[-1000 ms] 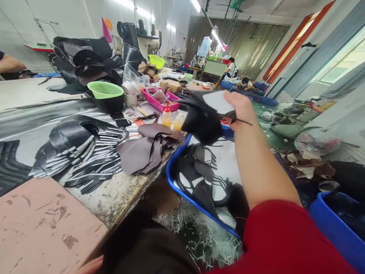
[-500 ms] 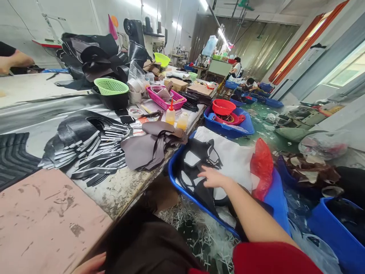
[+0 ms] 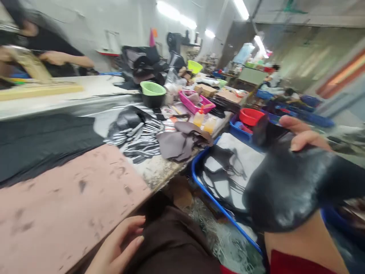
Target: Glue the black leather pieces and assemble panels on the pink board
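My right hand (image 3: 306, 133) is raised at the right, closed on a shiny black leather piece (image 3: 285, 186) that hangs down over my forearm. Behind and below it is a blue basin (image 3: 209, 194) holding a white cloth (image 3: 242, 148) and black pieces with white parts (image 3: 219, 171). My left hand (image 3: 122, 243) hangs by the table's front edge, beside the pink board (image 3: 76, 194), its fingers apart and nothing in them. Dark flat pieces (image 3: 42, 140) lie at the board's far side, and a bundle of black strips with white edges (image 3: 137, 133) rests beyond it.
Brown-grey pieces (image 3: 179, 140), glue bottles (image 3: 199, 118), a pink basket (image 3: 196, 102) and a green basket (image 3: 153, 88) stand on the table. A person's arm (image 3: 67, 59) is across the table at the far left. A red bowl (image 3: 251, 116) sits behind the basin.
My right hand has come up out of the blue basin with a black leather piece in it. My left hand shows more fully. The view has turned left.
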`<state>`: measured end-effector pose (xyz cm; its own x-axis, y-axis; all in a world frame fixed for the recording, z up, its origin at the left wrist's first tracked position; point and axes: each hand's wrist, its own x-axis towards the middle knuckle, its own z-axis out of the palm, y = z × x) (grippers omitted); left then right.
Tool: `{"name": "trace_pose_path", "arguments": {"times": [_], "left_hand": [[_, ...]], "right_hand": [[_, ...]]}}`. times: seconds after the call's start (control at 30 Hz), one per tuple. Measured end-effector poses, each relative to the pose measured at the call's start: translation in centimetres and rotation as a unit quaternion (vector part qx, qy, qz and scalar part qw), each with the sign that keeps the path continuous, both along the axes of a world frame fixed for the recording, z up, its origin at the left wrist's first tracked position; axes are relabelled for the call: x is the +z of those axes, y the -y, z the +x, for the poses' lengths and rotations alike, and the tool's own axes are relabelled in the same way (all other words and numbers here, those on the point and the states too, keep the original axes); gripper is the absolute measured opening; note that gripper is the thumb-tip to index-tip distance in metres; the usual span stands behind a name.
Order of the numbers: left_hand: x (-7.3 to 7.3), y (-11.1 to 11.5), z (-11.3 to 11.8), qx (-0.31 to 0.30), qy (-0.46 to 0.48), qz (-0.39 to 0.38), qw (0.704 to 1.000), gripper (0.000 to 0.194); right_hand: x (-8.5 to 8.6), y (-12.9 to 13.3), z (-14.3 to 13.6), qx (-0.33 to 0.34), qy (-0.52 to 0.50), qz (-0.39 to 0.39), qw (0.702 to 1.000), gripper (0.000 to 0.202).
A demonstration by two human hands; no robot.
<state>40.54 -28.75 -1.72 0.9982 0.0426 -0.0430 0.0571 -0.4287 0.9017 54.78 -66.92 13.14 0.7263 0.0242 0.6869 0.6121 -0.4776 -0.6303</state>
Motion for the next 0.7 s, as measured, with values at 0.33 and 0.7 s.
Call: {"name": "trace_pose_path", "arguments": {"times": [0.33, 0.7], "left_hand": [[3.4, -3.3, -8.5, 0.246, 0.408, 0.437, 0.763, 0.027], [-1.0, -7.3, -13.2, 0.099, 0.096, 0.483, 0.865, 0.043]], "right_hand": [[-4.5, -38.8, -1.7, 0.516, 0.262, -0.271, 0.77, 0.021], [-18.7, -37.0, -6.0, 0.437, 0.121, -0.437, 0.777, 0.046]]}}
